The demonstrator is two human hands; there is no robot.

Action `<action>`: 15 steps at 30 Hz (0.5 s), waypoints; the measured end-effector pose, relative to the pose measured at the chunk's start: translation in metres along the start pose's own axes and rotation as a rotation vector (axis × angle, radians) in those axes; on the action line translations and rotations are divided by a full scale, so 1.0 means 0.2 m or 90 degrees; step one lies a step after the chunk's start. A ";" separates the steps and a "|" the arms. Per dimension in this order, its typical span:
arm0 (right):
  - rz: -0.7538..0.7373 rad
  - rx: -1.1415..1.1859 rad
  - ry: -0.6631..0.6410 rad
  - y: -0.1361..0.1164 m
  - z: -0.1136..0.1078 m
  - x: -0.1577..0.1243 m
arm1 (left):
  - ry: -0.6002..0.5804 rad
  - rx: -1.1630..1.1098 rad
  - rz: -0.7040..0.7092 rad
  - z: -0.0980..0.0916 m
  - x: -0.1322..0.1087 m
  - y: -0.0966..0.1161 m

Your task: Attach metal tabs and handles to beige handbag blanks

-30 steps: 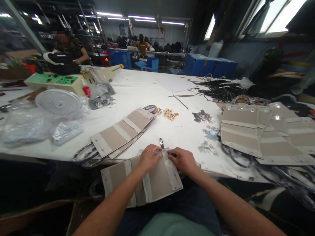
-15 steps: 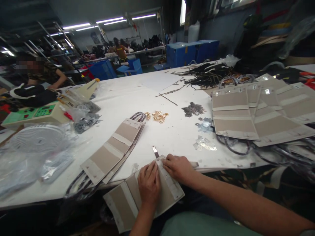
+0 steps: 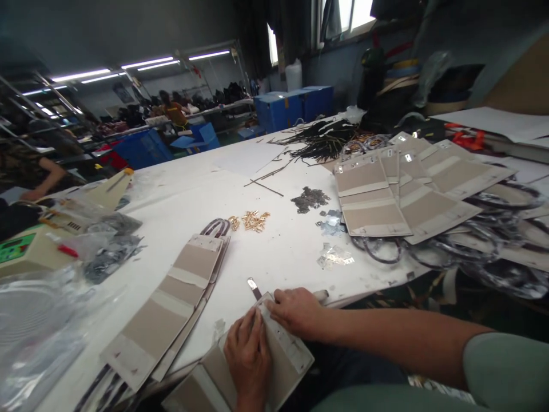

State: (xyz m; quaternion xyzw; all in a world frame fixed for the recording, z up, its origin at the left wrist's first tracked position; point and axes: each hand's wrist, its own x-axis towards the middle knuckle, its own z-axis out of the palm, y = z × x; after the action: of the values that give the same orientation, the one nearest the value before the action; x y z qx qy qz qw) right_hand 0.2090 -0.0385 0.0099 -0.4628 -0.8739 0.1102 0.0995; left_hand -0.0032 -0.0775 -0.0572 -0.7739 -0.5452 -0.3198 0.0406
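A beige bag panel (image 3: 285, 357) with pale strips lies tilted across the table's near edge, under both my hands. My left hand (image 3: 249, 356) grips it from above, fingers bent and pressed together near its top edge. My right hand (image 3: 298, 312) is closed on the same panel's upper corner, the fingertips close to those of my left hand. Beyond that edge sticks out a dark strap tab with a shiny metal end (image 3: 253, 286). Whatever is between my fingertips is hidden. To the left, more bag panels (image 3: 174, 303) with dark looped handles lie stacked.
Gold metal fittings (image 3: 255, 221), dark metal plates (image 3: 309, 199) and silver plates (image 3: 334, 256) lie in small piles. At the right spread several beige panels (image 3: 373, 212) with plastic-wrapped handles. Black straps (image 3: 323, 139) lie behind. Plastic bags (image 3: 114, 237) and a control box (image 3: 32, 249) are left.
The view has swung right, so the table things sit further left in it. Both my hands stay on the panel's top edge, with little visible change in grip.
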 end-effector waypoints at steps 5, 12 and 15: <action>-0.022 -0.024 0.003 0.00 -0.01 -0.01 | -0.016 0.054 0.045 0.00 0.00 -0.02; 0.011 0.036 -0.007 0.01 -0.06 0.01 | 0.004 0.037 0.051 -0.05 0.04 -0.01; 0.127 0.096 0.087 0.12 -0.17 -0.03 | 0.001 0.021 0.040 -0.05 0.04 -0.01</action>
State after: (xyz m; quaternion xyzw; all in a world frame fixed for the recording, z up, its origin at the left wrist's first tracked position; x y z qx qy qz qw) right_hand 0.2405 -0.0276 0.0351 -0.5450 -0.8041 0.1529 0.1820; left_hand -0.0084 -0.0750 -0.0458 -0.7897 -0.5257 -0.3097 0.0642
